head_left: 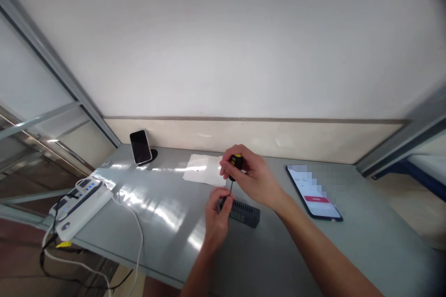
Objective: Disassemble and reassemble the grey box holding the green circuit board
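My right hand [252,174] is wrapped round the black and yellow handle of a screwdriver [236,161], held upright with its thin shaft pointing down. The tip reaches the left end of a dark grey slotted box [245,213] lying on the table. Closed on that same end, my left hand [218,213] has its thumb and fingers close around the screwdriver's tip. Whatever lies right under the tip is hidden by my fingers. Just behind the hands is a sheet of white paper [202,169] with a few tiny dark specks on it.
A phone with a lit screen [313,195] lies to the right on the grey table [167,246]. At the back left, a small dark-screened device [141,147] leans on a stand. A white power strip [81,204] with trailing cables sits at the left edge. A wall closes off the back.
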Motion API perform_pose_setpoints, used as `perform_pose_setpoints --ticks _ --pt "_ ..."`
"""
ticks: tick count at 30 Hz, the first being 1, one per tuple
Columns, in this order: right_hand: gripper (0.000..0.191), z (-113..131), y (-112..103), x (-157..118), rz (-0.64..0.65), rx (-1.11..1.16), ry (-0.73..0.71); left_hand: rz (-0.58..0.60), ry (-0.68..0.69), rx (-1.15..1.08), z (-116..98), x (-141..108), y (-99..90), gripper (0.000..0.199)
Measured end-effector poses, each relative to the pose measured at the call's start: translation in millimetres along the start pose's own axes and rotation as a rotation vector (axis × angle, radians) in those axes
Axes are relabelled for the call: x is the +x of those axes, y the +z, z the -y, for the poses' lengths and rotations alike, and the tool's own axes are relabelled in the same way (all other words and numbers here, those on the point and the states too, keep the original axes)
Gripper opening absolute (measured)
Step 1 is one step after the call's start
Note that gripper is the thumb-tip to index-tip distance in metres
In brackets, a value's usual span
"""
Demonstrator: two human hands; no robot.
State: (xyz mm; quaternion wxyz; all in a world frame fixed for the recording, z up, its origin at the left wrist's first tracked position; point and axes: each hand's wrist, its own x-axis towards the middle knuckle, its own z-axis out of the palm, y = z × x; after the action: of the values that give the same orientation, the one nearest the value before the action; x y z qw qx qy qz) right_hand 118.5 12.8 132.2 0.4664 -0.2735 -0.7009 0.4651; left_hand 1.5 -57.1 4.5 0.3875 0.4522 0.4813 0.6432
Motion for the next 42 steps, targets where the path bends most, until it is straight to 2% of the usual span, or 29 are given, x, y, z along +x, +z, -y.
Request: perform_pose_setpoints --ticks 11,15,21,28,34,42 --pt "0.013 -5.6 -0.9 -0.9 -0.041 0.015 0.008 -0.027 0.081 0.016 17.5 1.1 -2.9 0.033" --pt "0.014 -6.6 -1.0 -0.7 -0.059 0.032 0.006 -0.059 0.074 0.015 16.3 1.0 -3.5 0.034" --pt "0.015 -6.0 1.1 -0.4 -0.047 0.012 0.009 -0.041 0.110 0.071 10.0 0.6 -3.7 0.036" --pt "0.016 -9.5 2.6 -2.0 -0.044 0.008 0.036 0.007 0.018 0.033 11.6 -5.8 -7.8 0.041" --pt "0.017 -6.1 4.2 -3.2 -0.030 0.008 0.043 0.109 -0.095 0.040 14.1 -11.1 -5.7 0.064" --pt "0.008 -10.6 8.8 -4.3 0.059 -0.026 0.022 0.186 -0.128 0.046 4.7 -9.7 -1.3 0.054"
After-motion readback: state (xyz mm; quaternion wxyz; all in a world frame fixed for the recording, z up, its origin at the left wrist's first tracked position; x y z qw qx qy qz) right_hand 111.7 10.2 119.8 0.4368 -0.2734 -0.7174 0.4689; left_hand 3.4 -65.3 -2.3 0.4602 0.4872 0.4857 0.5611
